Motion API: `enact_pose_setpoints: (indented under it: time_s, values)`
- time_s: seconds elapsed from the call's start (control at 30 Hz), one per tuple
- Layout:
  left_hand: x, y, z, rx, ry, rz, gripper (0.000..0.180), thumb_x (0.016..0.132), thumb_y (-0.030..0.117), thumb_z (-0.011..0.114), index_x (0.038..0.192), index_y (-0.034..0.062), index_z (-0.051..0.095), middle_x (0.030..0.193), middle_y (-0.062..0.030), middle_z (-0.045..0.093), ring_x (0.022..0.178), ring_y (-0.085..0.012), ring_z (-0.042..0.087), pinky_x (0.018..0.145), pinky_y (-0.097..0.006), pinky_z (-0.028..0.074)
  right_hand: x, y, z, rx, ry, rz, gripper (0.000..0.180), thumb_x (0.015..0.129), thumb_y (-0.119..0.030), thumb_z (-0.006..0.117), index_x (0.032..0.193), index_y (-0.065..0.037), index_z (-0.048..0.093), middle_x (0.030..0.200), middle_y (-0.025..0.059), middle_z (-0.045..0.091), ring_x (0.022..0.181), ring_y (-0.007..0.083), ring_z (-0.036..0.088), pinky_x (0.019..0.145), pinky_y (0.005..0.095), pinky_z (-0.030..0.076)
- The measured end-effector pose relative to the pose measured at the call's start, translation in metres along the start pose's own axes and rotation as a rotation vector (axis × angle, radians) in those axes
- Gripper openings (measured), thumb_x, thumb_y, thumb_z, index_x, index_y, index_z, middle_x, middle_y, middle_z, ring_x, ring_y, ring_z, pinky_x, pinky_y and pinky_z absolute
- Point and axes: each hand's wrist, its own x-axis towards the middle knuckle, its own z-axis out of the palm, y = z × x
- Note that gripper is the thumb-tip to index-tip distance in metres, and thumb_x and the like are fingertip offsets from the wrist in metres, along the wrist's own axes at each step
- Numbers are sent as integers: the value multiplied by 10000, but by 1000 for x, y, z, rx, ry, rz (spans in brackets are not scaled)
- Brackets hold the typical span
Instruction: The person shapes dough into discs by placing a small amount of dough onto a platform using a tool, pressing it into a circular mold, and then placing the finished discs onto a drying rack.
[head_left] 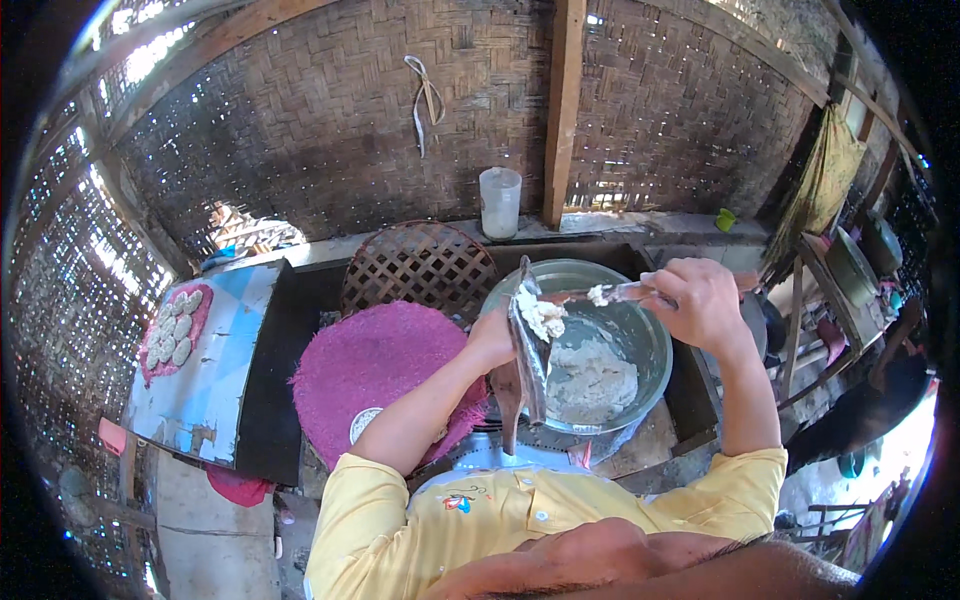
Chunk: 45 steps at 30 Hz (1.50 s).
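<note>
My left hand (492, 338) grips a long, dark, curved leaf-like strip (533, 365) over the left rim of a large round basin (655, 335). A lump of white, sticky dough (540, 314) sits on the strip. My right hand (698, 300) is closed around a brown wooden stick (630, 292), held above the basin's right side. Its far end points at the lump, and bits of dough cling along it. More pale dough (592, 380) lies in the bottom of the basin. My left fingers are partly hidden behind the strip.
Left of the basin is a round pink cloth cover (375, 350), with a woven basket (420, 268) behind it. Pale round pieces (172, 330) rest on pink cloth atop a blue-white board (205, 370). A translucent plastic container (500, 203) stands by the woven wall.
</note>
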Motion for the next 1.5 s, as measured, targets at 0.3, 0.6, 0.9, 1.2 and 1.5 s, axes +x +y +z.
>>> enact_pose_setpoints:
  time_s: [0.3,0.6,0.9,1.2,1.5]
  values:
    - [0,18,7,206,-114,-127,438,680,320,581,977,-1,569,891,-247,586,884,-386,557,781,-429,438,3,-34,35,18,-122,-200,103,704,-220,589,701,-132,536,610,15,489,635,200,554,581,335,429]
    - [15,-46,-1,-527,-127,-156,318,708,223,652,994,92,603,893,-56,620,803,-166,588,722,-299,467,-27,3,29,134,89,233,166,632,-178,682,768,-108,616,643,37,555,591,230,566,515,336,444]
    - [28,-39,-3,-1248,-245,-234,250,689,110,642,917,107,540,805,-27,563,739,-174,558,715,-286,456,-62,-7,78,619,7,484,233,619,-160,715,807,-48,636,692,77,607,590,190,594,528,289,463]
    - [10,-16,6,213,-107,-88,421,710,353,582,1021,69,580,965,-167,604,857,-310,590,729,-369,457,-4,-2,29,174,8,25,135,647,-207,675,707,-112,601,603,27,536,598,226,562,543,347,434]
    - [13,-10,7,188,-178,-90,422,713,364,547,919,1,607,935,-242,583,909,-373,555,766,-409,445,-2,-25,36,72,10,-117,121,657,-225,653,673,-137,571,577,17,481,594,193,548,541,331,423]
